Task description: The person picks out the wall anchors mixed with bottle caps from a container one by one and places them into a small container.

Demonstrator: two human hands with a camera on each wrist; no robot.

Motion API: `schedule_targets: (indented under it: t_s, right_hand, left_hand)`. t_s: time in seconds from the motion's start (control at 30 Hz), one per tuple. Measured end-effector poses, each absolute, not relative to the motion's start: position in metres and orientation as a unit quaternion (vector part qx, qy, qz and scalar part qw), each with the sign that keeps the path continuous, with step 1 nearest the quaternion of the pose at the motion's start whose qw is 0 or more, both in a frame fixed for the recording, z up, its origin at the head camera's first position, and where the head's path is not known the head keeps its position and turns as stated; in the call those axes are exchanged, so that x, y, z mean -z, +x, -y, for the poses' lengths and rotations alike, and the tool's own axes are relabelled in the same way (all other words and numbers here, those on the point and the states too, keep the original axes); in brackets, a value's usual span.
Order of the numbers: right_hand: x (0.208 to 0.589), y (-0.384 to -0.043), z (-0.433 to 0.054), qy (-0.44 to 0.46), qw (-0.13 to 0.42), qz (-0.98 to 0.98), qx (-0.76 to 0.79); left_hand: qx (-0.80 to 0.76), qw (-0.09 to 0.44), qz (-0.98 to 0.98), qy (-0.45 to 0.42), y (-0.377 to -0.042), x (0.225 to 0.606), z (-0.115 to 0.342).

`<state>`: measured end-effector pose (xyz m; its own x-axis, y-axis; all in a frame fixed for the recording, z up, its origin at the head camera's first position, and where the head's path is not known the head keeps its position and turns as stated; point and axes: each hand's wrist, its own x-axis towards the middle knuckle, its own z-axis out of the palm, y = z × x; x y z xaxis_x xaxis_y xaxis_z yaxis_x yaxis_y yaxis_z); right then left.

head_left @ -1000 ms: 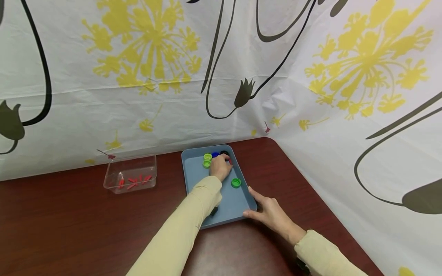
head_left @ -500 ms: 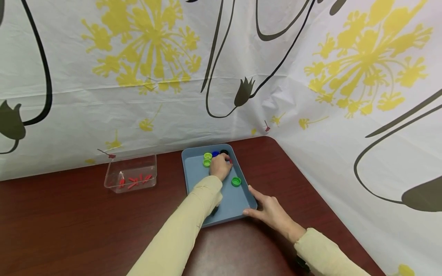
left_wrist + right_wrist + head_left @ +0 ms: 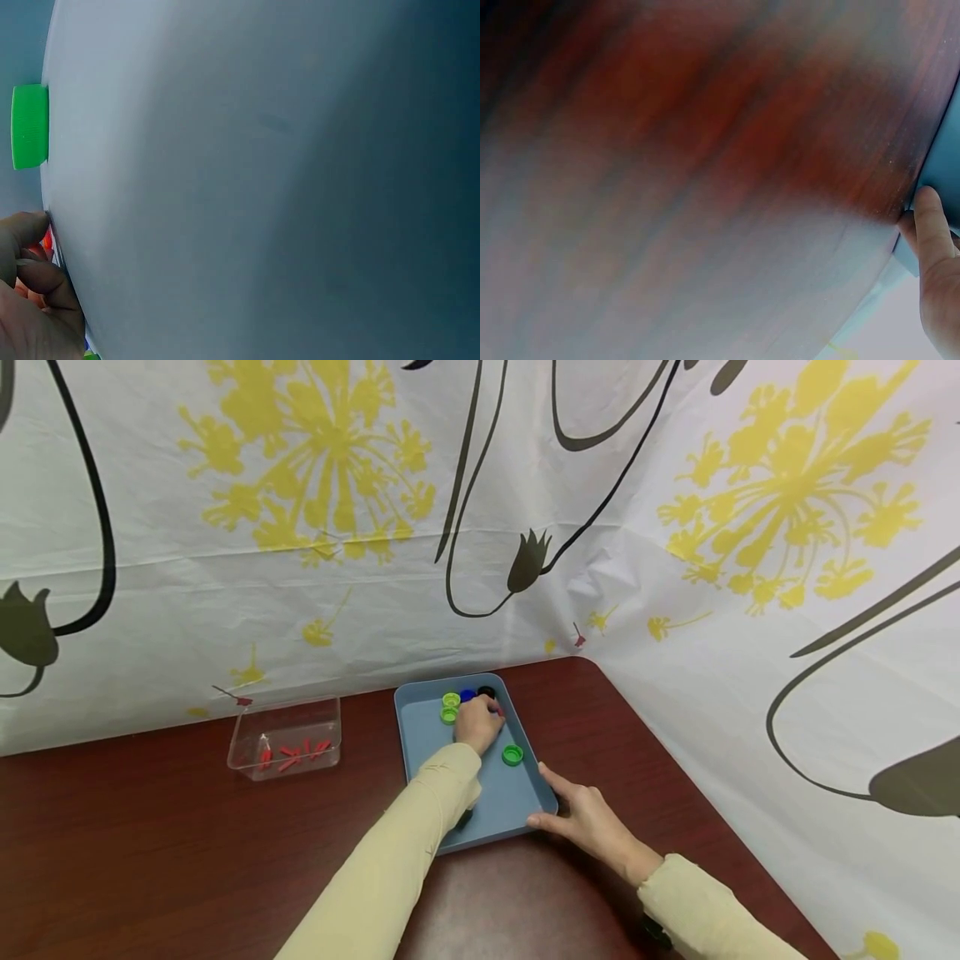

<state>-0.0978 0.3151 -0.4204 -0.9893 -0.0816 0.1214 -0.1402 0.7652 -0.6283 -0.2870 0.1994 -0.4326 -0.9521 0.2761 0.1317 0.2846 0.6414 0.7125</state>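
My left hand [image 3: 478, 724] reaches into the blue-grey tray [image 3: 501, 802], fingers curled low near its right wall. Between thumb and fingers it pinches a small red stick [image 3: 48, 241], mostly hidden by the fingertips. Just beyond the hand lie a black bottle cap [image 3: 487, 692], a blue cap [image 3: 468, 695] and two yellow-green caps [image 3: 450, 701]. A green cap [image 3: 512, 755] sits nearer, to the hand's right. My right hand [image 3: 596, 827] holds the tray's near right corner, thumb at the front rim and fingers along the right side.
A clear plastic box [image 3: 285, 727] with several red sticks [image 3: 288, 763] stands left of the tray. Both stand on a dark red-brown wooden table [image 3: 150, 843]. A white patterned sheet [image 3: 375, 593] hangs right behind the table and along its right side.
Almost nothing moves: both hands, the tray and the caps keep their places. The head view shifts very slightly.
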Motion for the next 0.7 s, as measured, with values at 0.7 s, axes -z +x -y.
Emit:
schedule_targets:
  t_s: [0.7]
  right_hand:
    - [0.422, -0.097, -0.315, 0.057, 0.050, 0.939, -0.335]
  left_hand:
    - [0.433, -0.025, 0.887, -0.158, -0.283, 0.423, -0.184]
